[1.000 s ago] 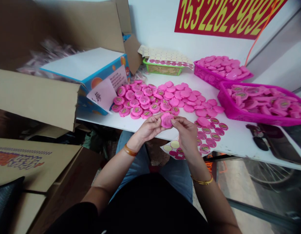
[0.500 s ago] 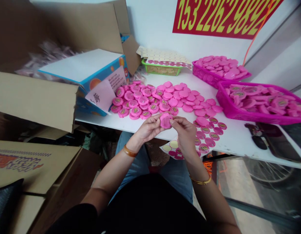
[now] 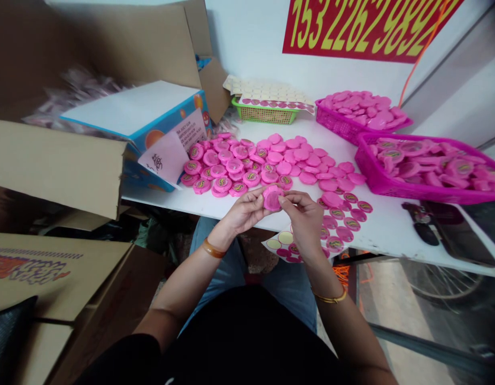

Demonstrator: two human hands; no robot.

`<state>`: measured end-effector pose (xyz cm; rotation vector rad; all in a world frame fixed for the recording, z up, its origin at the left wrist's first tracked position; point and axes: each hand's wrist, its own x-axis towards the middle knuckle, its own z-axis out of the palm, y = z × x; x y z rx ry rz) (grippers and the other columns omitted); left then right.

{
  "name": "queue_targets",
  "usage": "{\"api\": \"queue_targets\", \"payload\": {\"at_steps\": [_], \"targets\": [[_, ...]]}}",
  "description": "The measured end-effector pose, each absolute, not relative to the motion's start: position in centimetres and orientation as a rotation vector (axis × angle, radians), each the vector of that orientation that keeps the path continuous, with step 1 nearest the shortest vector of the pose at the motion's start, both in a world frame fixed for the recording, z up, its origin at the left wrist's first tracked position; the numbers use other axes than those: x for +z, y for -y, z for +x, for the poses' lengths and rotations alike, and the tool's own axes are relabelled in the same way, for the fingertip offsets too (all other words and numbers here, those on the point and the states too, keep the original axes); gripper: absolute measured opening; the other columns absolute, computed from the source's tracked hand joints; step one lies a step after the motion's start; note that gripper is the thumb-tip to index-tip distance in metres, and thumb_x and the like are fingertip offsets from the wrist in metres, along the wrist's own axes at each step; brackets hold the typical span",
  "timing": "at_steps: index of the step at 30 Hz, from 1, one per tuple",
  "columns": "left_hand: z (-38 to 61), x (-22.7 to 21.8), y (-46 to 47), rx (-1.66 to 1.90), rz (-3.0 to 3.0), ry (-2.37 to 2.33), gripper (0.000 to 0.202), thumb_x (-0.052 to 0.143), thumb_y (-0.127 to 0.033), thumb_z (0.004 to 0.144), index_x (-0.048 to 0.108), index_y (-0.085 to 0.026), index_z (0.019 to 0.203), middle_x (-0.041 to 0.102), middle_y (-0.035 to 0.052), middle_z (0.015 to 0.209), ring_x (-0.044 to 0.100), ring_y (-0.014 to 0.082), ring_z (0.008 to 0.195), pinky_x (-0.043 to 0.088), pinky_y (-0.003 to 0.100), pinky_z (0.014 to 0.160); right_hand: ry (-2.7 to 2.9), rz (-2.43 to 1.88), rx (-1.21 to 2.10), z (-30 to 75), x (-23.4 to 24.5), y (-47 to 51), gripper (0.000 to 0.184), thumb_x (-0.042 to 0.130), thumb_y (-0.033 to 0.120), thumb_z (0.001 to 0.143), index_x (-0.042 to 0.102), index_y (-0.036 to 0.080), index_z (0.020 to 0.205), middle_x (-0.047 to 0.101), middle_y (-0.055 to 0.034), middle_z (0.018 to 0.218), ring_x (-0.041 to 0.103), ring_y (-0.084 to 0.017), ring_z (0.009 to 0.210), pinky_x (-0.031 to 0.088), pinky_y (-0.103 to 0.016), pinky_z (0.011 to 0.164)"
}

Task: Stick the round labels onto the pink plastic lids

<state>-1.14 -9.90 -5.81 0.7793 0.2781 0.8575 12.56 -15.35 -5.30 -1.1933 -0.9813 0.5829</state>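
Observation:
My left hand (image 3: 243,213) and my right hand (image 3: 306,219) meet at the near edge of the white table (image 3: 392,230), both pinching one round pink lid (image 3: 272,198) between their fingertips. A sticker sheet (image 3: 295,247) with round pink labels lies under my right hand and hangs over the table edge. Just beyond the hands spreads a pile of pink lids (image 3: 267,163), those on the left bearing labels, those on the right plain.
Two pink baskets (image 3: 416,187) (image 3: 343,124) full of lids stand at the right. A green basket (image 3: 265,113) with sticker sheets is at the back. A blue carton (image 3: 143,125) and open cardboard boxes (image 3: 59,160) crowd the left. A dark phone (image 3: 459,235) lies right.
Hands stay together on the pink lid, with only small finger shifts. The view has drifted slightly.

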Motion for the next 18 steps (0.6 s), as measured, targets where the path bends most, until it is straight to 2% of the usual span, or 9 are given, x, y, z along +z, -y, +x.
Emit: {"api": "queue_targets", "payload": {"at_steps": [13, 18], "targets": [[-1.1, -6.0, 9.7, 0.843, 0.766, -0.245, 0.037, 0.077, -0.028, 0.072, 0.067, -0.009, 0.103, 0.070, 0.0137, 0.104, 0.064, 0.0258, 0.107, 0.045, 0.043, 0.103, 1.021, -1.144, 0.628, 13.4, -4.3, 15.7, 0.013, 0.071, 0.033, 0.076, 0.068, 0.021, 0.076, 0.066, -0.0029, 0.090, 0.062, -0.016, 0.082, 0.050, -0.031, 0.075], [-1.2, -6.5, 9.5, 0.837, 0.771, -0.254, 0.040, 0.076, -0.028, 0.072, 0.067, -0.011, 0.107, 0.070, 0.0129, 0.107, 0.066, 0.0231, 0.102, 0.046, 0.040, 0.101, 1.055, -1.171, 0.703, 14.0, -4.0, 15.6, 0.014, 0.075, 0.033, 0.071, 0.070, 0.021, 0.072, 0.065, -0.0047, 0.097, 0.063, -0.019, 0.092, 0.051, -0.033, 0.076]]}}
